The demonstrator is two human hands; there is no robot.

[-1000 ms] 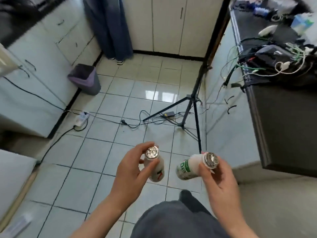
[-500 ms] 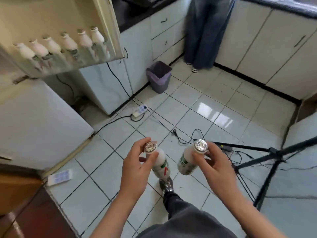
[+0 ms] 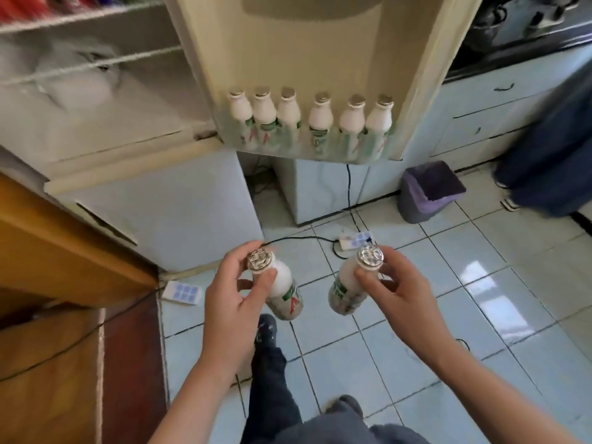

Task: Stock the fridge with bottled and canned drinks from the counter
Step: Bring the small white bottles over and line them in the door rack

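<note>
Standing over the pale tiled floor, the person is holding one small white bottle in each hand, low in the middle of the frame. The left hand is pinching the left bottle just under its silver foil cap, thumb on one side and fingers curled round the neck. The body, with its red and green label, is hanging down and slanting toward the lower right. The right hand is gripping the right bottle the same way at the neck, its green-labelled body slanting toward the lower left. The two bottles are hanging near each other without touching, both caps facing up at the camera.

Above them, in the upper middle of the frame, the fridge door is standing open. Its bottom rack is holding a row of six bottles of the same kind, upright and side by side. At the upper left the fridge shelves are showing, blurred.

A purple-lined bin is sitting on the floor at the right. A power strip is lying on the tiles just above the hands. A wooden surface is filling the lower left, and another person's dark blue clothing is showing at the right edge.
</note>
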